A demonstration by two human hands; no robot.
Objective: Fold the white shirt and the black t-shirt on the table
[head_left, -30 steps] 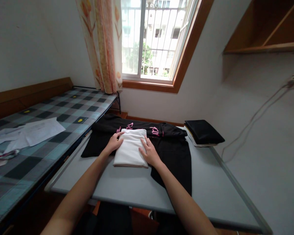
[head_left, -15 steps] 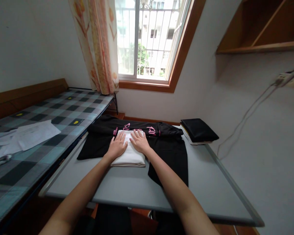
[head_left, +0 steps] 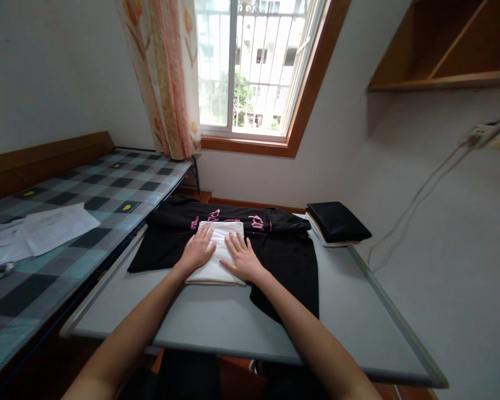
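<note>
A folded white garment (head_left: 219, 266) lies flat in a neat rectangle near the middle of the table. My left hand (head_left: 198, 248) rests palm down along its left side, fingers stretched forward. On its right side my right hand (head_left: 242, 258) lies flat with the fingers spread. Neither hand grips the cloth. Partly beneath the white garment and behind it spreads a black garment with pink lettering (head_left: 287, 244), its ends reaching out to the left and right. The white cloth hides part of the lettering.
At the table's (head_left: 358, 311) back right sits a stack of folded clothes (head_left: 337, 222), black on top of white. A bed with a checked cover (head_left: 87, 189) stands at the left, with papers (head_left: 54, 229) on it. A wooden shelf (head_left: 441, 80) hangs upper right.
My right hand has slid back towards me and slightly right over the white garment, its fingers now more spread. The left hand has stayed nearly where it was.
</note>
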